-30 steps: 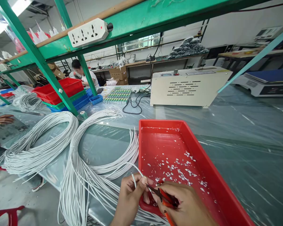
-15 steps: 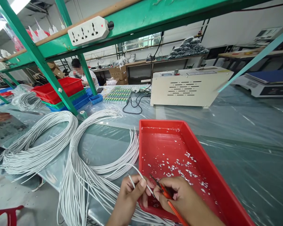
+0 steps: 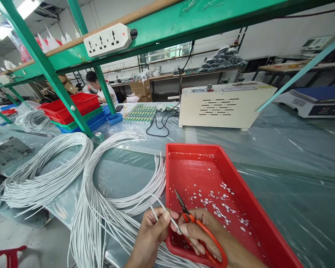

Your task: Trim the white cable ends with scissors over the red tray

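Observation:
Between thumb and fingers, my left hand pinches a white cable near its end, over the near left corner of the red tray. A second short cable end pokes up behind the thumb. My right hand grips orange-handled scissors, their dark blades pointing up and left. Its thumb and fingertips are at the stripped-looking cable tip. Small silvery scraps lie scattered over the tray floor. Left of the tray a large bundle of white cables is spread in a loop.
Another coil of white cables lies further left. Behind the tray stand a beige machine and a scale. Green shelf posts with a power strip cross above. Stacked red bins and a seated person are beyond.
My right hand has turned, so the scissors' orange handles now show more fully and the blades stand higher. A hand at the far left edge has left view.

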{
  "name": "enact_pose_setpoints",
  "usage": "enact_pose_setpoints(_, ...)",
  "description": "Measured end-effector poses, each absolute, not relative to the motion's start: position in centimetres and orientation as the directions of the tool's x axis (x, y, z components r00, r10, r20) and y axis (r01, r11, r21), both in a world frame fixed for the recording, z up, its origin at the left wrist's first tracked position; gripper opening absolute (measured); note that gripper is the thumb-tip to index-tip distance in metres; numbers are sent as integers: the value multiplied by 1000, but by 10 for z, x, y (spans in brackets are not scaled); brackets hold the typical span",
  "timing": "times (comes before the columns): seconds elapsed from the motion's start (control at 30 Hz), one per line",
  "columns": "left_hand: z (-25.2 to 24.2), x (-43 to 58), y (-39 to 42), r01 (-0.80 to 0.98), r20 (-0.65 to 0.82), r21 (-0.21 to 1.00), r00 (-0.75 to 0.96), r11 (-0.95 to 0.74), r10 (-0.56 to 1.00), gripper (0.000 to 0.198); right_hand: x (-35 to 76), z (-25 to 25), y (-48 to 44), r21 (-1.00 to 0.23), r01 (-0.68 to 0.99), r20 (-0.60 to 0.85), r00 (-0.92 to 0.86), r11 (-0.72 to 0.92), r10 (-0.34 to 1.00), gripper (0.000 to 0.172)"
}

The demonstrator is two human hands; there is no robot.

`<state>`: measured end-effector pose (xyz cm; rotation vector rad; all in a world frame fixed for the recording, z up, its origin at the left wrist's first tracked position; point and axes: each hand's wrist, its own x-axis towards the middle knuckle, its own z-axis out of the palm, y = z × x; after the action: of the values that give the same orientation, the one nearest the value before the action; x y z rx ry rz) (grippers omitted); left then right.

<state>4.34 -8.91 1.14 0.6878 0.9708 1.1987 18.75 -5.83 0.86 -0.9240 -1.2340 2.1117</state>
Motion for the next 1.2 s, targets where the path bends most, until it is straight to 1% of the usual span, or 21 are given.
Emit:
enact_pose_setpoints(0.1, 13, 48, -89, -448, -232, 873, -29, 195, 972, 27, 190, 7, -60, -882, -145, -279, -607, -449, 744, 33)
enact_pose_setpoints(0.17, 13, 52, -90, -432, -216, 889, -110, 149, 970, 25, 191, 6, -63, -858, -205, -278, -585, -471, 762, 34)
enact_pose_setpoints(0.23, 10, 56, -92, -403, -194, 909, -187, 105, 963, 25, 192, 3, -66, -824, -255, -306, -552, -506, 776, 37)
enact_pose_setpoints(0.33, 6, 61, -95, -330, -127, 943, -248, 40, 960, 28, 190, -2, -68, -786, -281, -355, -523, -550, 775, 45)
enact_pose_setpoints(0.4, 4, 62, -97, -255, -43, 966, -266, -27, 963, 27, 189, -4, -70, -769, -295, -366, -523, -567, 770, 44)
enact_pose_setpoints(0.5, 3, 64, -98, -149, 91, 979, -291, -140, 952, 23, 189, -1, -72, -751, -331, -377, -495, -571, 783, 36)
enact_pose_setpoints(0.6, 2, 64, -98, -84, 150, 979, -312, -185, 938, 20, 189, 5, -74, -737, -360, -376, -484, -572, 790, 37)
enact_pose_setpoints(0.67, 1, 64, -99, -56, 165, 980, -308, -191, 937, 20, 190, 9, -75, -723, -372, -377, -494, -582, 784, 39)
enact_pose_setpoints(0.77, -2, 64, -99, -52, 179, 978, -289, -202, 941, 20, 191, 11, -76, -703, -394, -381, -494, -592, 781, 36)
enact_pose_setpoints(0.97, -4, 64, -99, -47, 163, 982, -294, -184, 942, 23, 190, 9, -77, -746, -339, -395, -468, -573, 790, 38)
enact_pose_setpoints(1.07, -3, 65, -99, -52, 165, 980, -323, -192, 932, 22, 189, 6, -77, -742, -353, -392, -460, -569, 797, 40)
enact_pose_setpoints(1.2, -2, 67, -98, -83, 99, 988, -331, -133, 939, 25, 188, 1, -77, -753, -373, -358, -460, -543, 812, 43)
